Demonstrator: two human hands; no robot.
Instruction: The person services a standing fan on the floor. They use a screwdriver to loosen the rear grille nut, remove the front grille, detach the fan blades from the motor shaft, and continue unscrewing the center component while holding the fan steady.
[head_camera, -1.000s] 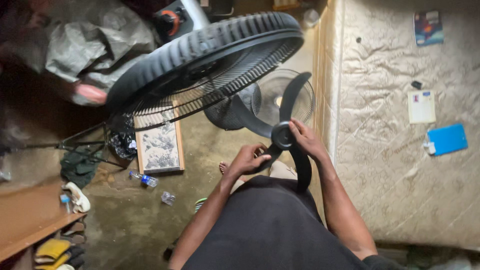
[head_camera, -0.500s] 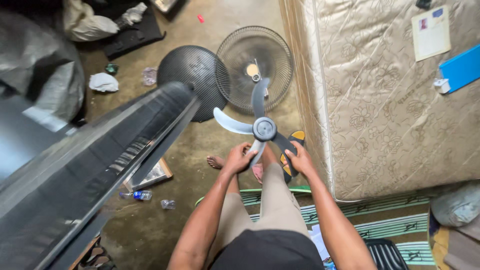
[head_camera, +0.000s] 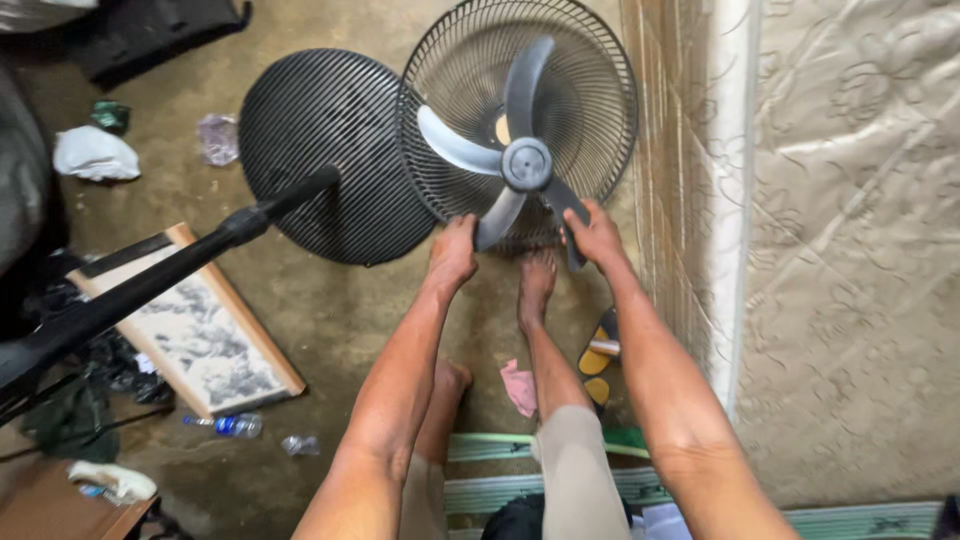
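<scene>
Smooth grey fan blade (head_camera: 520, 150), pinched by left hand (head_camera: 453, 252) and right hand (head_camera: 594, 232). Over round wire grille (head_camera: 590, 90); ribbed black cover (head_camera: 320, 150) beside, mattress (head_camera: 850, 250) right.

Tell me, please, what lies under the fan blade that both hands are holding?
Under the fan blade lies a round wire grille; something yellowish shows behind the hub, mostly covered. The person's foot is below the lower blades.

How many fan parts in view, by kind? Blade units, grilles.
Blade units: 1, the grey three-blade unit, left hand and right hand on its lower blades
Grilles: 2, wire grille under the blades, dark slatted grille beside it on the floor
Total: 3
</scene>
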